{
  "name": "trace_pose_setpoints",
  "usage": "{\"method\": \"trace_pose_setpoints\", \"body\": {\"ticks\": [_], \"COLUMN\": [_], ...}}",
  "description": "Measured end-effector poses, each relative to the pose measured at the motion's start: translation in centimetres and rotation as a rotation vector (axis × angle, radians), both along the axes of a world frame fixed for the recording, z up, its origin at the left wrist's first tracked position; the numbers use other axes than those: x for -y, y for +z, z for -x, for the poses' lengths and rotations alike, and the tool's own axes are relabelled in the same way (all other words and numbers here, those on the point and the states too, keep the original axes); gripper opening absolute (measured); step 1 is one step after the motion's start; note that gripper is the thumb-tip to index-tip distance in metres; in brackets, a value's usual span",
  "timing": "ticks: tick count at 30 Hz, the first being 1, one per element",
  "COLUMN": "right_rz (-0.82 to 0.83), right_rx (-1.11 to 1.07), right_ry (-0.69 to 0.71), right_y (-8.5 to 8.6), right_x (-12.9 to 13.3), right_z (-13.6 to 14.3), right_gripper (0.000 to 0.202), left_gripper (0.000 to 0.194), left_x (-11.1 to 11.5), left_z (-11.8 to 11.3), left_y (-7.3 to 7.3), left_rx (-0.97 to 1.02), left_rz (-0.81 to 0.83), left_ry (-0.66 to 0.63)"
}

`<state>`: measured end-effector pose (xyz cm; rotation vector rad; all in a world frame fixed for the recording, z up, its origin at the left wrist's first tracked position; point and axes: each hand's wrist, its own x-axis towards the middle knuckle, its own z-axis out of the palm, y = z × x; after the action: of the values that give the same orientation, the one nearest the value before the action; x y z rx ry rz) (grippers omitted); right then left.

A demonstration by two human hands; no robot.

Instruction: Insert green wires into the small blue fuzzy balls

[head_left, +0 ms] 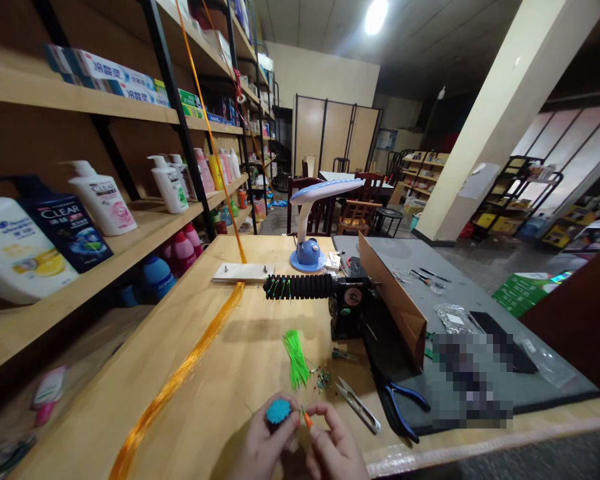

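Low in the head view, my left hand is closed around a small teal-blue round piece with a scalloped edge. My right hand pinches a thin orange-handled tool, its tip close to my left fingertips. What lies between the two hands is too small to make out. Just beyond them are a bundle of bright green strips and a scatter of tiny beads. Thread snips lie right of my right hand, with blue-handled pliers farther right.
A black machine with a ribbed roller stands mid-table, beside an upright cardboard sheet. Orange threads run under a white bar down the table's left. Behind is a blue-white lamp. Shelves of bottles flank the left.
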<state>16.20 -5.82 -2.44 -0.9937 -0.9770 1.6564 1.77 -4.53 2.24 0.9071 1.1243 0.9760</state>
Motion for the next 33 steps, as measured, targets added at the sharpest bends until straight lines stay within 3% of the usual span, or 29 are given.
{"method": "trace_pose_setpoints", "body": {"ticks": [4, 9, 12, 21, 29, 33], "right_rz": [0.018, -0.037, -0.078, -0.162, -0.055, -0.007], "right_rx": [0.005, 0.004, 0.034, 0.094, -0.008, -0.034], "right_ry": [0.024, 0.029, 0.040, 0.040, 0.014, 0.020], "right_y": [-0.5, -0.2, -0.2, -0.8, -0.6, -0.3], "right_x": [-0.2, 0.1, 0.2, -0.1, -0.6, -0.3], "right_z": [0.0, 0.0, -0.2, -1.1, 0.0, 0.0], "right_gripper": [0.068, 0.064, 0.063, 0.059, 0.063, 0.066], "left_gripper": [0.038, 0.053, 0.061, 0.056, 0.054, 0.057], "left_x": [0.1, -0.3, -0.6, -0.9, -0.4, -0.4], "left_z": [0.2, 0.0, 0.2, 0.4, 0.4, 0.4], "left_y": [-0.1, -1.4, -2.0, -0.1, -1.5, -0.7], "left_rx": [-0.057, 0.122, 0.114, 0.001, -0.003, -0.077], "left_rz": [-0.051, 0.104, 0.152, 0.019, 0.049, 0.013], "left_ry": [0.011, -0.016, -0.058, -0.091, -0.094, -0.115]}}
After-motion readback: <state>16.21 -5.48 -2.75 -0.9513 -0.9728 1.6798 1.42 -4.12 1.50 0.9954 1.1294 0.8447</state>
